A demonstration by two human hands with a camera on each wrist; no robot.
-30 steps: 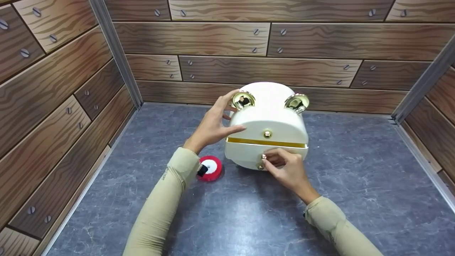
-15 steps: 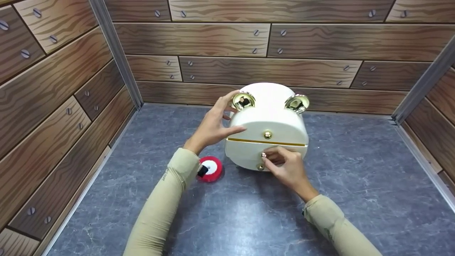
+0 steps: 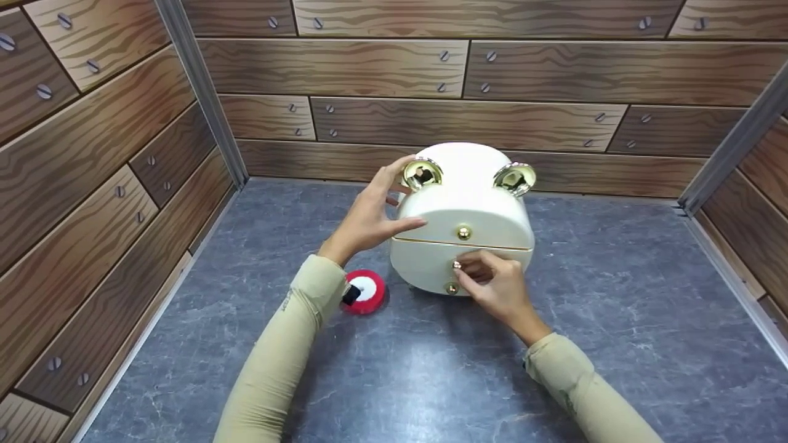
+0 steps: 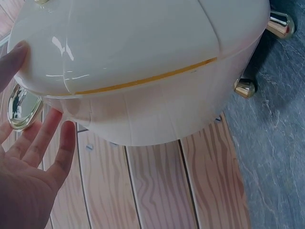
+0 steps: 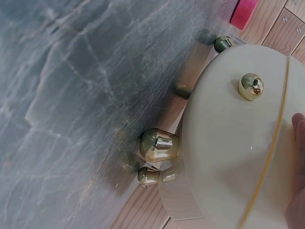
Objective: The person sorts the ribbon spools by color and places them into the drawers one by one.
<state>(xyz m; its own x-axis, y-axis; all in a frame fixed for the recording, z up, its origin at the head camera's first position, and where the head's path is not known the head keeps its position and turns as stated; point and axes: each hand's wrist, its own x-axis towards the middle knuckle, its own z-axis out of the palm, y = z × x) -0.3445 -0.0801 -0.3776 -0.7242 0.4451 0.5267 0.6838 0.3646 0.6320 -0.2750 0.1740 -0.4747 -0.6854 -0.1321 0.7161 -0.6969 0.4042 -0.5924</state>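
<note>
A glossy white cabinet with small drawers [image 3: 425, 264] stands on the floor, with round gold ears and gold knobs. My right hand [image 3: 502, 292] pinches the middle drawer's knob [image 3: 456, 264] between thumb and fingers; that drawer's front is nearly flush, under a thin gold line. Above it sits the upper knob [image 3: 463, 232], below it the lower knob [image 3: 452, 288]. My left hand [image 3: 364, 215] braces the cabinet's left side, fingers spread beside the left ear [image 3: 423, 174] and thumb over the upper front. In the right wrist view, the pinched knob is hidden.
A red ring-shaped roll with a white centre [image 3: 371, 301] lies left of the cabinet, partly behind my left wrist. Wood-plank panels [image 3: 394, 67] enclose the back and sides of the grey marbled floor [image 3: 271, 209]. Short gold feet [image 5: 159, 145] hold the cabinet up.
My right hand has pushed the middle drawer inward, and the gold gap above it has narrowed to a thin line. The left hand has stayed in place.
</note>
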